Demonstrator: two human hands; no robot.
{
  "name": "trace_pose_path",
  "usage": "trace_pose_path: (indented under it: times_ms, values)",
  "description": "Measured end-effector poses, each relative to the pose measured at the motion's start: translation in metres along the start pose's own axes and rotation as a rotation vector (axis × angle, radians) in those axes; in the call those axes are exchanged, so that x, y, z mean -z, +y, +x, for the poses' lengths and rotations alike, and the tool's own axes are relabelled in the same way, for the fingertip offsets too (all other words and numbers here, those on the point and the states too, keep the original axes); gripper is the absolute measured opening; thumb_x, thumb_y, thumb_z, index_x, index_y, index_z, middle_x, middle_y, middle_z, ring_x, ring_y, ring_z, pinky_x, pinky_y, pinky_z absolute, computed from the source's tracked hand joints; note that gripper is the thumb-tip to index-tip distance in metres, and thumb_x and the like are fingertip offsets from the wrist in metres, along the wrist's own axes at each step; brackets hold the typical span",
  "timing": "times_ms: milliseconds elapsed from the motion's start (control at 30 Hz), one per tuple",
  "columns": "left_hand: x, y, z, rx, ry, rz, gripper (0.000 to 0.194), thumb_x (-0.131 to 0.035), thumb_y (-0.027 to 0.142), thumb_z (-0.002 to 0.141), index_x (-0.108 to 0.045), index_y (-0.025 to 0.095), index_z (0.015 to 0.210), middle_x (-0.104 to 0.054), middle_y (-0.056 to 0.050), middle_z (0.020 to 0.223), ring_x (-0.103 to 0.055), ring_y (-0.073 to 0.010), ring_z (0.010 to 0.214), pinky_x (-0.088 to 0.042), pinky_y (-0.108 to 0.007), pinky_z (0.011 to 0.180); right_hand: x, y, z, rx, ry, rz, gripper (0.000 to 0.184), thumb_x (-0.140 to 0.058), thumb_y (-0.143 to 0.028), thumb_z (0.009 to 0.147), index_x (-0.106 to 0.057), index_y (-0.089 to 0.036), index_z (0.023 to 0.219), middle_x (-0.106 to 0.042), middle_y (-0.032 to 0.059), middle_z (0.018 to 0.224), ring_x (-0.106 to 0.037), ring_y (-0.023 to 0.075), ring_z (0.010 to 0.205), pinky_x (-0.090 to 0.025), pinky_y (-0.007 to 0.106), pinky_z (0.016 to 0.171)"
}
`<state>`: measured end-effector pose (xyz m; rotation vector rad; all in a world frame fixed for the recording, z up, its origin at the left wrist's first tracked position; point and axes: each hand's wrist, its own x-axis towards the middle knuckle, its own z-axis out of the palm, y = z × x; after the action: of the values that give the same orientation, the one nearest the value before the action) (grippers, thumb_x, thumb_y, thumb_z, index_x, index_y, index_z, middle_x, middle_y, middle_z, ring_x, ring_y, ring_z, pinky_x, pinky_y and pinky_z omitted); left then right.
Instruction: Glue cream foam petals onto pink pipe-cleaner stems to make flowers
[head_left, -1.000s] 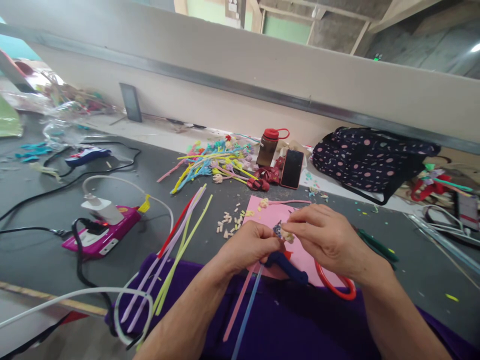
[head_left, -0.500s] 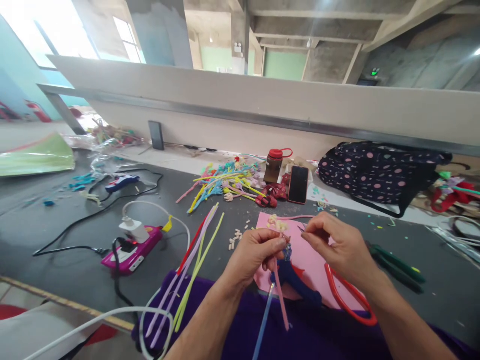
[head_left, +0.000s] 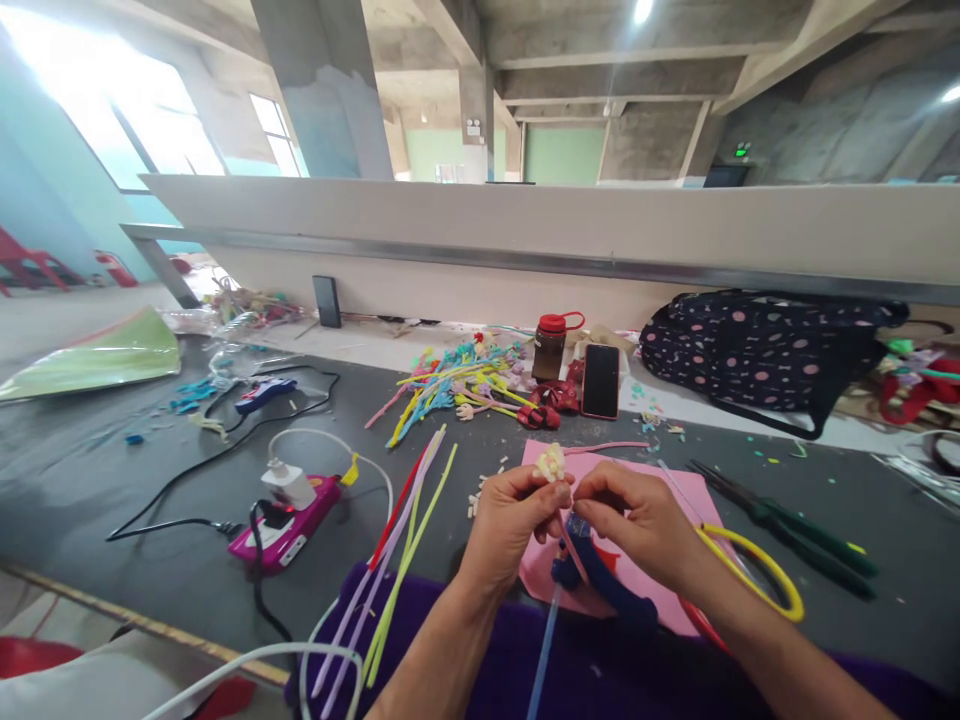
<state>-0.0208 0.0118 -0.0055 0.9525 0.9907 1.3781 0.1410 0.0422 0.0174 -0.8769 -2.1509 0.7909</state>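
My left hand (head_left: 512, 520) is closed in a pinch on a pink stick topped with a small cream flower (head_left: 552, 462). My right hand (head_left: 637, 520) is pinched against the same spot, fingertips touching the left hand's, just under the flower. Both hands hover over a pink sheet (head_left: 637, 500) on the dark table (head_left: 150, 500). A blue glue gun (head_left: 600, 580) lies under my hands, and a light blue stick (head_left: 543, 640) runs down toward me. A yellow ring (head_left: 757, 575) lies by my right wrist.
Loose coloured sticks (head_left: 397, 540) lie left of my hands. A magenta power strip with a white charger (head_left: 285, 510) and cables sits further left. Behind are a heap of finished flowers (head_left: 457, 385), a red-capped bottle (head_left: 550, 347), a phone (head_left: 601, 380), a spotted bag (head_left: 757, 350), and green pliers (head_left: 795, 525) to the right.
The camera tilted up. My hands parted half a second ago, then came together again at the flower, which now stands above my left fingers. A yellow ring has come into view by my right wrist.
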Motion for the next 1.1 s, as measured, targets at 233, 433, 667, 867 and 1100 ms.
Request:
trace_pose_path:
  times_ms: [233, 433, 667, 867, 1100]
  values:
    - [-0.002, 0.001, -0.002, -0.037, 0.029, -0.073, 0.021, -0.072, 0.032, 0.065, -0.07, 0.015, 0.076, -0.051, 0.005, 0.05, -0.037, -0.0032, 0.04, -0.026, -0.018, 0.04, -0.02, -0.002, -0.003, -0.04, -0.098, 0.101, 0.007, -0.054, -0.018, 0.081, -0.061, -0.019, 0.082, -0.065, -0.0012, 0.071, -0.058, 0.0118, 0.06, -0.043, 0.022, 0.055]
    - [-0.002, 0.003, -0.004, -0.044, -0.011, -0.065, 0.032, -0.073, 0.03, 0.064, -0.069, 0.015, 0.092, -0.047, 0.005, 0.058, -0.029, -0.0012, 0.042, -0.019, -0.017, 0.041, -0.027, 0.001, -0.005, -0.069, -0.089, 0.21, 0.013, -0.05, -0.022, 0.085, -0.06, -0.018, 0.076, -0.058, -0.0031, 0.062, -0.056, 0.0107, 0.055, -0.043, 0.021, 0.053]
    - [0.001, 0.008, -0.002, -0.006, -0.06, -0.047, 0.041, -0.073, 0.028, 0.063, -0.062, 0.016, 0.101, -0.051, 0.004, 0.06, -0.035, -0.0027, 0.043, -0.023, -0.016, 0.041, -0.018, 0.001, -0.002, -0.104, -0.061, 0.319, 0.013, -0.051, -0.023, 0.084, -0.061, -0.018, 0.077, -0.057, -0.0034, 0.065, -0.055, 0.0088, 0.052, -0.043, 0.019, 0.049]
    - [0.003, 0.007, 0.0, 0.025, -0.064, -0.119, 0.026, -0.07, 0.024, 0.066, -0.062, 0.015, 0.089, -0.055, 0.004, 0.06, -0.037, -0.0018, 0.041, -0.023, -0.016, 0.039, -0.017, 0.003, -0.001, -0.141, -0.074, 0.375, 0.011, -0.052, -0.021, 0.083, -0.059, -0.018, 0.075, -0.054, -0.0051, 0.059, -0.053, 0.0075, 0.048, -0.04, 0.018, 0.047]
    - [0.002, 0.003, 0.0, 0.004, -0.044, -0.126, 0.014, -0.069, 0.026, 0.07, -0.064, 0.013, 0.071, -0.05, 0.004, 0.05, -0.035, -0.0017, 0.039, -0.022, -0.015, 0.039, -0.022, 0.0, -0.003, -0.17, -0.108, 0.35, 0.011, -0.051, -0.022, 0.083, -0.057, -0.019, 0.074, -0.052, -0.0059, 0.056, -0.052, 0.0081, 0.046, -0.038, 0.019, 0.046]
